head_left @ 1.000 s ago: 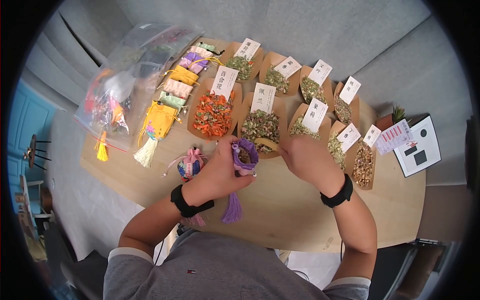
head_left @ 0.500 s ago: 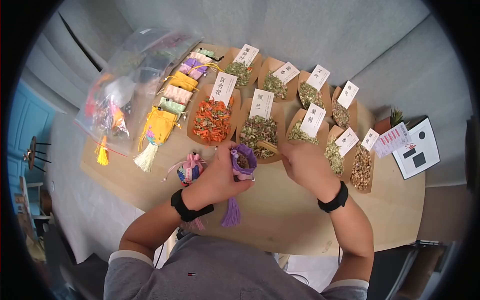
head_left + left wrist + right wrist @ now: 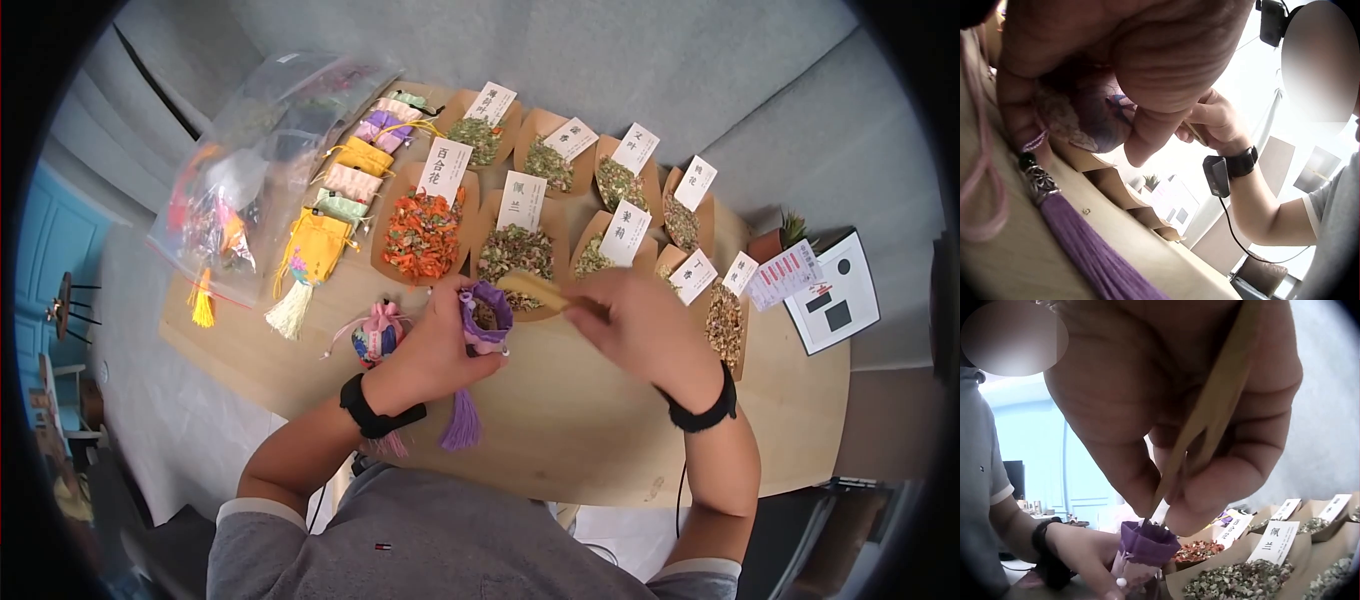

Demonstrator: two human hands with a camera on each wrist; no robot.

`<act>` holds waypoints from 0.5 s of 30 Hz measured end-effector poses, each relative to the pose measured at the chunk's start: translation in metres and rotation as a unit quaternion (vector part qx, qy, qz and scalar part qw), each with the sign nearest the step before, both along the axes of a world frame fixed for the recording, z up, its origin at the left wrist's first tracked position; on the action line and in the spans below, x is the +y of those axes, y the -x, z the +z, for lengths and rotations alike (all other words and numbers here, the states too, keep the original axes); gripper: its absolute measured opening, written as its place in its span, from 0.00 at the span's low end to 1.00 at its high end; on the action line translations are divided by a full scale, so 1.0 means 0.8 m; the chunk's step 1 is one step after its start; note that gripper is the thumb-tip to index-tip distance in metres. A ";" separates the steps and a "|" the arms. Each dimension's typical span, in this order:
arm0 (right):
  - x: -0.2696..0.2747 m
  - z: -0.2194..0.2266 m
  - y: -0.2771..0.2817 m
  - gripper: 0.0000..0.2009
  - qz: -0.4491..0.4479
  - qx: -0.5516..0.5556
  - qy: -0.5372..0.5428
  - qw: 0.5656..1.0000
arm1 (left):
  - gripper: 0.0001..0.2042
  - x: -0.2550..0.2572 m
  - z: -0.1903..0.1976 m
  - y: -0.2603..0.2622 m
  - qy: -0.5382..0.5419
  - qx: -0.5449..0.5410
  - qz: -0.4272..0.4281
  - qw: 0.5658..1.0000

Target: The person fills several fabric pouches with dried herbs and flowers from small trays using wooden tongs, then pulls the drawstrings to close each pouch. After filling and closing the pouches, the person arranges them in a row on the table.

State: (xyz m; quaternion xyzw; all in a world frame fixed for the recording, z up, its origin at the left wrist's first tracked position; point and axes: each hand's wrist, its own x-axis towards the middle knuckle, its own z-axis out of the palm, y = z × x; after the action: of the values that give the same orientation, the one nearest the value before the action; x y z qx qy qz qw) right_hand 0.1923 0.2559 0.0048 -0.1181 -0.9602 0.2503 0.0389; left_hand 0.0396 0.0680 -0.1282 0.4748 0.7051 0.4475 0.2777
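Observation:
My left hand (image 3: 430, 350) grips a small drawstring pouch, its purple cuff (image 3: 505, 325) gathered upright and its mouth open, with dried bits visible inside. A purple tassel (image 3: 461, 420) hangs below it; the left wrist view shows the pouch's printed fabric (image 3: 1082, 119) between fingers and thumb. My right hand (image 3: 645, 325) pinches a light wooden scoop (image 3: 535, 289), whose end lies just right of the pouch mouth, over the near edge of a paper tray of green-pink dried herbs (image 3: 512, 250). In the right wrist view the scoop (image 3: 1216, 406) slants down toward the purple cuff (image 3: 1147, 544).
Several kraft trays of dried herbs with labels stand beyond, one with orange petals (image 3: 420, 240). A pink pouch (image 3: 382, 335) lies left of my left hand. Farther left are a row of pouches, a yellow one (image 3: 315, 245) nearest, and a plastic bag (image 3: 250, 180). A framed sheet (image 3: 838, 295) stands right.
My right hand shifts a little right and tilts over the last half second; the scoop swings up and shows more of its length beside the pouch mouth. The left hand and pouch barely move.

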 end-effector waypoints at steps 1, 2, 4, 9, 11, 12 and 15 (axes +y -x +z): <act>0.009 -0.003 0.002 0.06 -0.039 -0.026 -0.011 0.999 | 0.43 -0.001 -0.001 0.000 0.002 -0.005 -0.001 1.000; 0.018 -0.011 0.003 0.06 -0.040 -0.025 -0.011 0.999 | 0.43 -0.002 -0.002 0.001 0.002 -0.005 -0.002 1.000; 0.036 -0.032 0.007 0.07 -0.071 -0.068 -0.069 0.993 | 0.43 0.000 -0.005 0.000 0.006 -0.010 -0.002 1.000; 0.045 -0.074 0.019 0.09 -0.081 -0.088 -0.081 0.990 | 0.43 -0.001 0.002 0.001 0.020 -0.015 -0.002 1.000; 0.038 -0.072 0.025 0.10 -0.066 -0.085 -0.070 0.992 | 0.44 0.000 0.003 0.001 0.019 -0.018 -0.002 1.000; 0.033 -0.065 0.027 0.10 -0.056 -0.093 -0.033 0.994 | 0.44 -0.001 0.002 0.000 0.015 -0.010 -0.001 1.000; 0.028 -0.063 0.027 0.09 -0.029 -0.080 0.026 0.996 | 0.44 -0.001 0.005 -0.001 0.013 -0.002 0.002 1.000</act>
State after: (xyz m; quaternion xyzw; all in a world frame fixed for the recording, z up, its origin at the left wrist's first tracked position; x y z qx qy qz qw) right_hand 0.1710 0.2784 -0.0458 -0.1661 -0.9496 0.2638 -0.0339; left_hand 0.0404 0.0669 -0.1242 0.4688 0.7112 0.4398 0.2846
